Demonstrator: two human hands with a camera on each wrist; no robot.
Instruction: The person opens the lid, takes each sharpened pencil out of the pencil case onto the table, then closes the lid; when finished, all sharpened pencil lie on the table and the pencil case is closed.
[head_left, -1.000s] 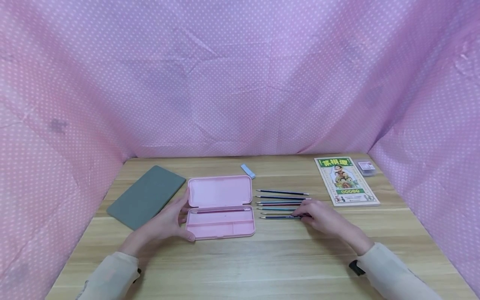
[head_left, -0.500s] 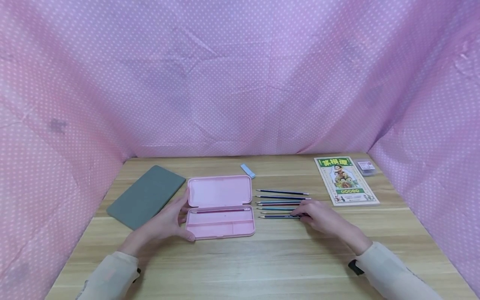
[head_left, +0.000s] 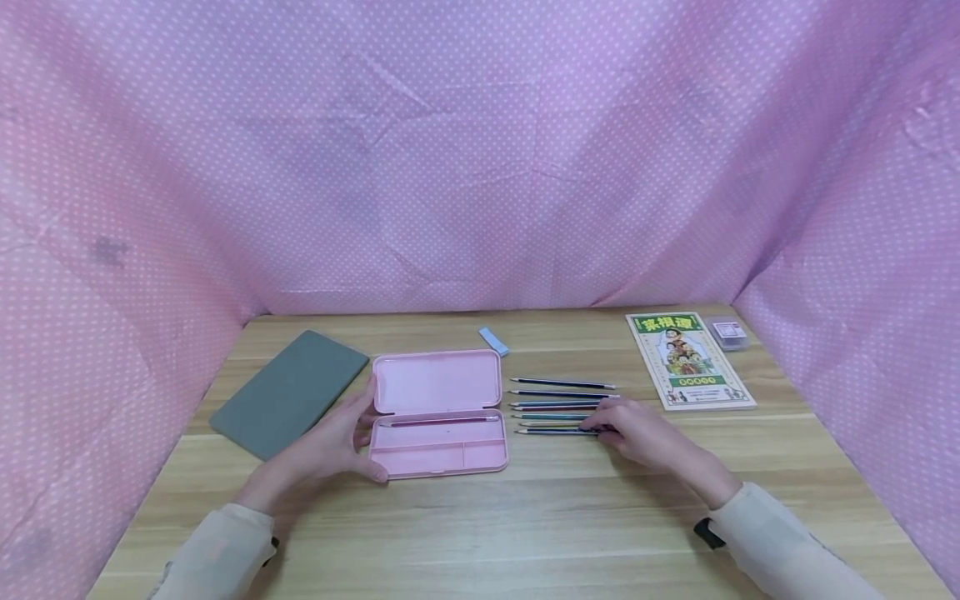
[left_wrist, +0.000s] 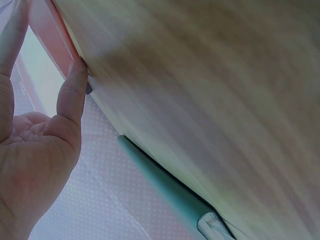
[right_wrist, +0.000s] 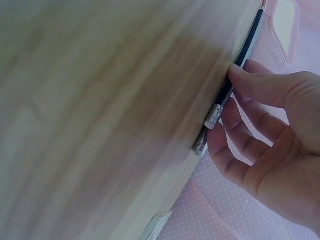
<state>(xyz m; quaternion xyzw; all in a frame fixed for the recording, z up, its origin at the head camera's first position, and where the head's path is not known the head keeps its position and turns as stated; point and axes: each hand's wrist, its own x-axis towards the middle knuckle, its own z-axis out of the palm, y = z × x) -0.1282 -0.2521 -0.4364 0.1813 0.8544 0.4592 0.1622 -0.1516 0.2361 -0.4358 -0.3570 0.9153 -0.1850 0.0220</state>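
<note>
A pink pencil case lies with its lid raised back, and a dark red pencil rests in its long rear compartment. My left hand is spread against the case's left side, thumb at the front corner and fingers along the edge. To the right of the case, several pencils lie roughly parallel, tips pointing left. With thumb and fingers, my right hand pinches the nearest dark blue pencil close to its eraser end. Another pencil's end shows beyond it in the right wrist view.
A grey-green notebook lies left of the case. Behind the case is a light blue strip-shaped item. A picture-covered booklet and a small clear box sit at the back right. Pink dotted cloth surrounds the wooden table.
The nearest pencil has shifted very slightly left with my right hand. My left hand stays at the case. The whole head view has drifted a little.
</note>
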